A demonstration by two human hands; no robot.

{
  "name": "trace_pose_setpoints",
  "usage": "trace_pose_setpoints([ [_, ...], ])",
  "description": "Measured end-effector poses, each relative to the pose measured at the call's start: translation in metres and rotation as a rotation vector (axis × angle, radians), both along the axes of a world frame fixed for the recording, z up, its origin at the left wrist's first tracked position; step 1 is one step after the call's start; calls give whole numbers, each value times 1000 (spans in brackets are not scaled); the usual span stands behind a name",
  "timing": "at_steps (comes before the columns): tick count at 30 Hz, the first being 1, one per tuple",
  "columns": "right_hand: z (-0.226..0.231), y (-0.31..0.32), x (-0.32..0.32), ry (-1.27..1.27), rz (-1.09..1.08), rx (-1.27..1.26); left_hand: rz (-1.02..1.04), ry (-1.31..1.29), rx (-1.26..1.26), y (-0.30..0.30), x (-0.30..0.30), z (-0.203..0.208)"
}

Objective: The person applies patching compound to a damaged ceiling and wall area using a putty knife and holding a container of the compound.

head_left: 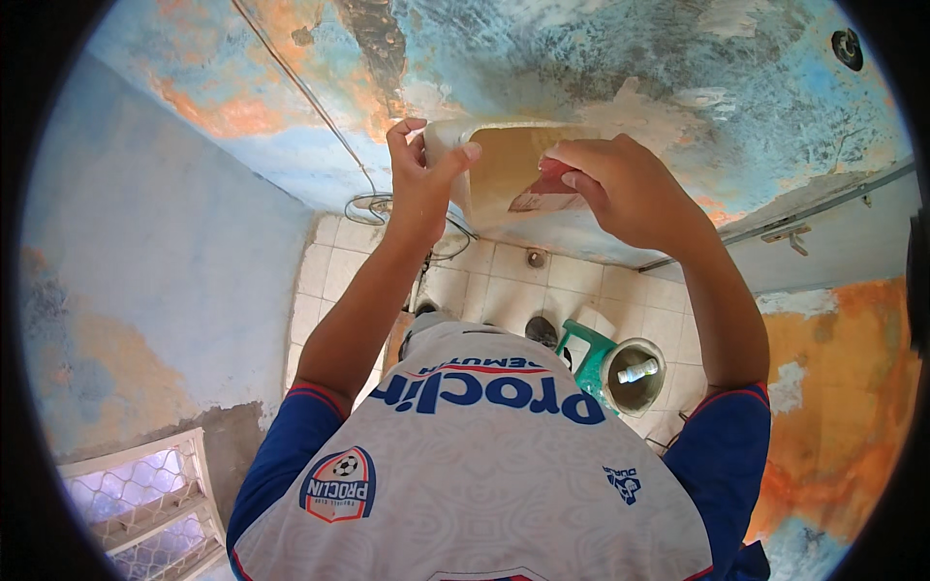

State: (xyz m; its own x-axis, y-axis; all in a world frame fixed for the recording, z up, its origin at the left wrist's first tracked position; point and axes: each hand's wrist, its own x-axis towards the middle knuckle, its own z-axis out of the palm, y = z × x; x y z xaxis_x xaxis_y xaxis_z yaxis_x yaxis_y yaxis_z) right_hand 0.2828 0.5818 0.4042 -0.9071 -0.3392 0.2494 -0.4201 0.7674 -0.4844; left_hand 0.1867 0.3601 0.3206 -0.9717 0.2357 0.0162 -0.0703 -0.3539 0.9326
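Head view. Tub, pale, translucent, tan inside: held up between the arms, before a patchy blue wall; whether the tan is contents or wall cannot be told. Scraper, red grip, flat blade: at the tub's open side; blade contact unclear. Left hand: clamped on the tub's left edge, thumb over the rim. Right hand: closed on the scraper's grip, apart from the left. Handling, as judged: brace the tub firmly, lay the blade flat along the inside, draw with light, even strokes, keep the left thumb clear. Below: tiled floor, green stool, bucket holding a bottle.
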Motion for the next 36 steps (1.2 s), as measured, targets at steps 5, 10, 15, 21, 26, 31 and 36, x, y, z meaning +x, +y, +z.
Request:
trace_pose_setpoints([
  [5,4,0,-5,-272,-28,-217,-16,-128,-22,3,-8,-12],
  [10,-24,33,-12,-374,-144,-650,-69,-97,-173,-9,-31,-65],
  [15,-75,39,-9,-198,-236,-1345,-1,-428,-53,-35,-34,-107],
  [21,-134,-7,-20,33,-400,-2096,24,-561,-96,-103,-54,-193],
  [26,-157,-16,-40,151,-786,-1945,106,-612,-221,-152,-81,-209],
  [31,-109,-29,-81,737,-856,-1340,128,-618,-210,-205,-121,-210],
  [36,-42,-27,-145,1217,-1080,-509,161,-592,-250,-245,-163,-205],
])
